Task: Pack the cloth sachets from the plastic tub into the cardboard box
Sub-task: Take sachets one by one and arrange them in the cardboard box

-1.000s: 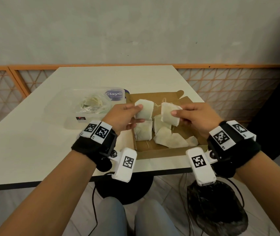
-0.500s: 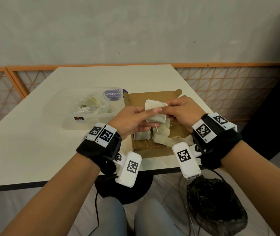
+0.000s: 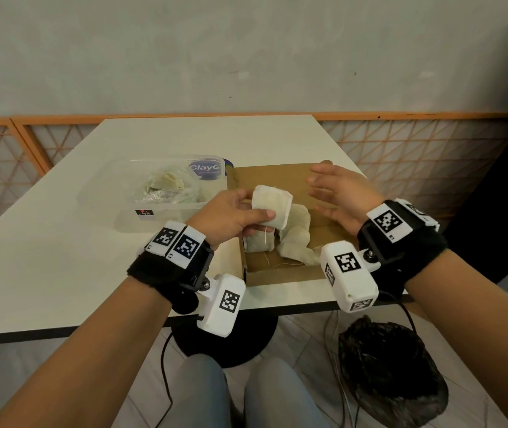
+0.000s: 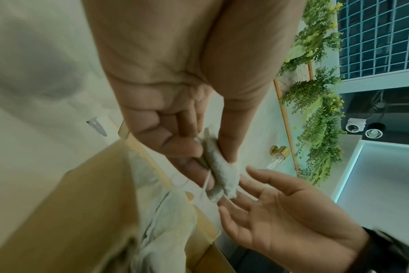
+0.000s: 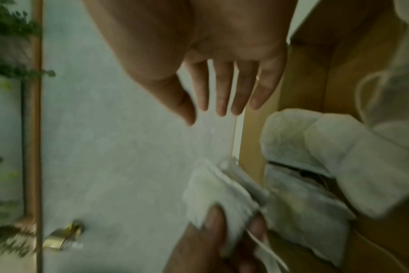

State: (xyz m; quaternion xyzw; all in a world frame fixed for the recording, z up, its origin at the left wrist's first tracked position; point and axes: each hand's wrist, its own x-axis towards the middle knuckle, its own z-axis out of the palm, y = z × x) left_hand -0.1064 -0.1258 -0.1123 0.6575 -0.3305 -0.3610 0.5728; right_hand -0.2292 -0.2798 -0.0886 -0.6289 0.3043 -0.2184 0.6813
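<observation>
My left hand (image 3: 240,214) pinches a pair of white cloth sachets (image 3: 273,206) between thumb and fingers, held above the open cardboard box (image 3: 274,274). The same held sachets (image 4: 218,174) show edge-on in the left wrist view, a thin string hanging from them. My right hand (image 3: 337,196) hovers open to their right with straight fingers (image 5: 222,94), touching nothing. Several more sachets (image 3: 296,242) lie inside the box. The clear plastic tub (image 3: 154,217) stands left of the box and holds a crumpled plastic bag (image 3: 171,188).
The box sits near the front right edge of a white table (image 3: 61,242). A blue-labelled lid (image 3: 206,171) leans at the tub's far right. A black bag (image 3: 391,369) lies on the floor under my right arm. An orange lattice fence (image 3: 416,149) runs behind.
One second ago each hand held a sachet. They were brought together, the left hand took both, and the right hand has let go and drawn away to the right, fingers spread.
</observation>
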